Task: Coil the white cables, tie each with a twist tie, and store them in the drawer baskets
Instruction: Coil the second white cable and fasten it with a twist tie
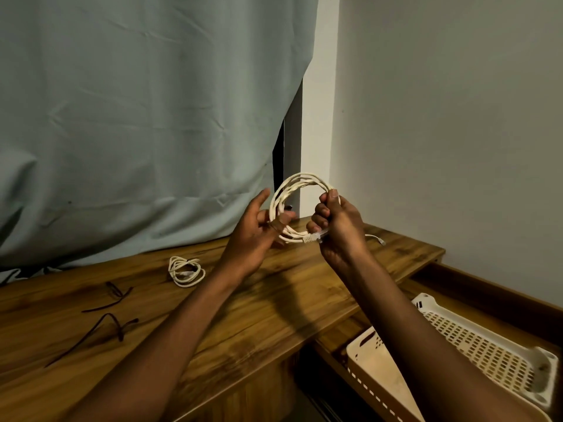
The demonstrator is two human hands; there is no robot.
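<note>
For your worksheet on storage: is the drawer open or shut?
Open. The drawer is pulled out past the desk edge, and two perforated baskets show inside it, with no cables visible in them.

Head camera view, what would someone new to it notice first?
First, the round coil of white cable held up above the wooden tabletop: the right hand grips its right side, and the left hand holds its left side between thumb and fingers. Next, a smaller coiled white cable lying on the table to the left, with dark twist ties nearer the camera. At lower right, cream perforated plastic baskets sit in the open drawer.
</note>
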